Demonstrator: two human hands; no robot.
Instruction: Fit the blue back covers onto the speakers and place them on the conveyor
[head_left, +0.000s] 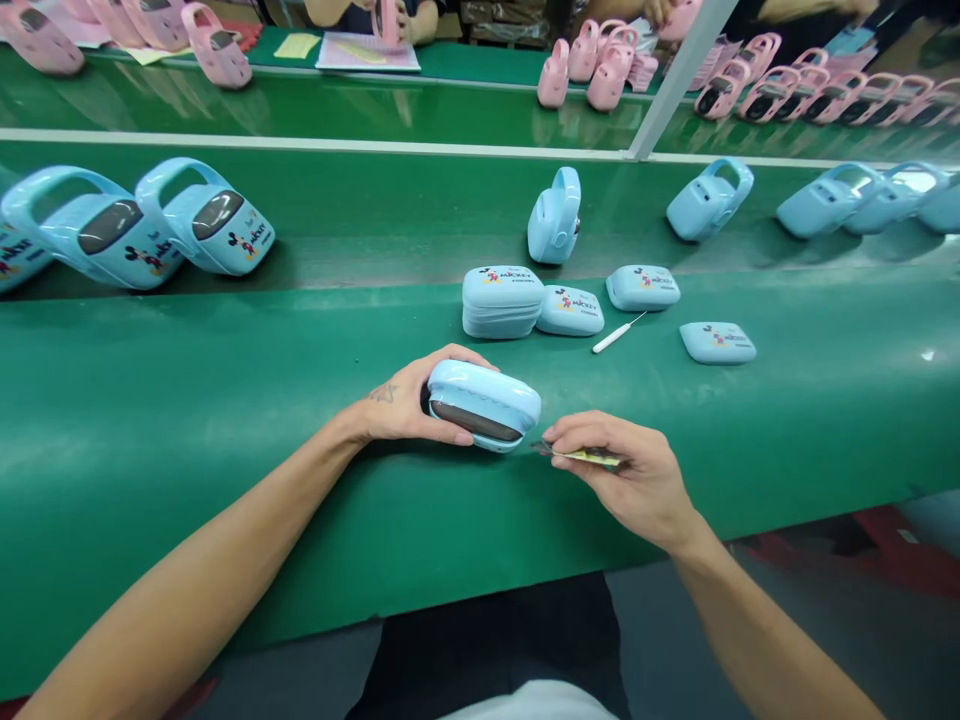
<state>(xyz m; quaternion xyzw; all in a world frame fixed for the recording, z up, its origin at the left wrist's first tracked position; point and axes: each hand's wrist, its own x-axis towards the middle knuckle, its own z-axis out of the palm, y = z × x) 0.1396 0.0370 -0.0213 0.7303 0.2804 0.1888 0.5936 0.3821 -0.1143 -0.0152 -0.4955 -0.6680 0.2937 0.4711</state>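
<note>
A light-blue plastic device [484, 395] with a dark display strip rests on the green bench, tilted toward me. My left hand [427, 395] grips its left end, fingers behind and thumb along the front. My right hand [626, 470] pinches a slim tool [592, 457] with a yellowish body, its thin tip close to the device's lower right corner. The tool's exact kind is unclear, and I cannot tell whether its tip touches the device. Beyond my hands lie a stack of blue printed covers [502, 302], single printed covers [571, 311] and a white-handled pick [619, 333].
Handled blue devices [217, 215] stand along the conveyor strip [390, 220] behind the bench surface. Across a white rail [300, 143] are pink devices [611, 70] and co-workers' hands. A slanted metal post [675, 85] rises at the back right.
</note>
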